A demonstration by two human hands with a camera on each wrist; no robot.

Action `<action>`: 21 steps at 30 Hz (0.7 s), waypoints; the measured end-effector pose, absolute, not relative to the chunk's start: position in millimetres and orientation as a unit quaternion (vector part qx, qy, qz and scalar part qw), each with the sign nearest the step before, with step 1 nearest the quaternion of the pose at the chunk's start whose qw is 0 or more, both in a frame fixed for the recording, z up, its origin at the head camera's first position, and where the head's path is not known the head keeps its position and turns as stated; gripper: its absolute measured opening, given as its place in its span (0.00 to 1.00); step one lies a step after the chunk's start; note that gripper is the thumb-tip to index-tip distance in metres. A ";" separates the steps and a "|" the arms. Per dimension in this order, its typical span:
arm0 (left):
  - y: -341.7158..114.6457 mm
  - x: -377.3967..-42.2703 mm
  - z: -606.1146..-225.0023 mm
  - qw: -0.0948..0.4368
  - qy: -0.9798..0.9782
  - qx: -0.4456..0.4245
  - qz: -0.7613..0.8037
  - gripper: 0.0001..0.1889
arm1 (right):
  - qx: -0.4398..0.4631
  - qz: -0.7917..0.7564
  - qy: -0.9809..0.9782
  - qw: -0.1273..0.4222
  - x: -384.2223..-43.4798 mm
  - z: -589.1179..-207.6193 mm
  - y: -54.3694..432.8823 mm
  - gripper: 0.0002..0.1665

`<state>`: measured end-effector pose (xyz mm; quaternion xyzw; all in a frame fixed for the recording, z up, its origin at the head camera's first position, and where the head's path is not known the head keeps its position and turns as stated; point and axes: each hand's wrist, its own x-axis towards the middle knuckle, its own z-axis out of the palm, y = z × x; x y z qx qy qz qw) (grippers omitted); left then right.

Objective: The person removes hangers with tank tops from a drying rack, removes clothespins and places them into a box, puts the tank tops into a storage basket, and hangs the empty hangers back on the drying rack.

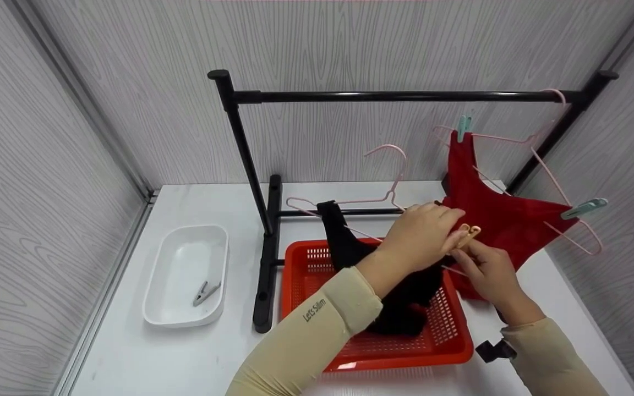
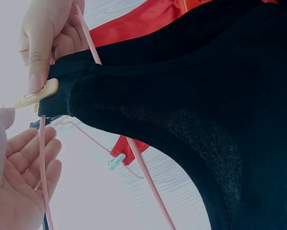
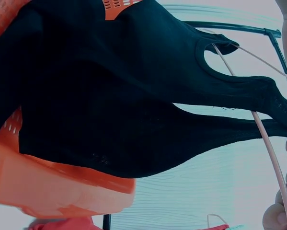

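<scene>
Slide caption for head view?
Left grip and right grip at a yellow plastic clip, black cloth garment on thin pink hanger.

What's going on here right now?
A person is pegging a black garment to a pink hanger over a red basket. The right hand pinches a strap at the yellow clothespin; the left hand, loosely open, is by the clothespin's free end. That hanger is not hooked on the black rack, where a red garment hangs.

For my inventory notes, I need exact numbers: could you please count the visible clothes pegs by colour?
Teal pegs, on the red garment: 2
Yellow peg, at the black garment: 1
Grey peg, in the white tray: 1
Total: 4
</scene>
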<state>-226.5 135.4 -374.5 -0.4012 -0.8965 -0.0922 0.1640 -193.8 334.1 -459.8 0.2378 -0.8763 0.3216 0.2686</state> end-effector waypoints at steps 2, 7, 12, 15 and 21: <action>136.0 -226.3 -374.8 0.159 -0.896 -0.404 -0.090 0.23 | 0.235 0.322 -0.877 0.267 -193.6 -460.0 334.0 0.14; 137.3 -226.1 -375.3 0.153 -0.890 -0.420 -0.085 0.22 | 0.233 0.319 -0.877 0.272 -193.9 -459.4 334.0 0.12; 138.5 -226.5 -377.3 0.149 -0.887 -0.432 -0.074 0.20 | 0.230 0.314 -0.880 0.273 -194.0 -460.2 334.2 0.11; 139.3 -226.3 -378.8 0.149 -0.885 -0.433 -0.078 0.19 | 0.231 0.311 -0.879 0.279 -193.5 -460.3 333.6 0.11; 141.3 -225.6 -379.6 0.132 -0.890 -0.430 -0.078 0.21 | 0.236 0.312 -0.874 0.288 -193.2 -460.4 332.4 0.10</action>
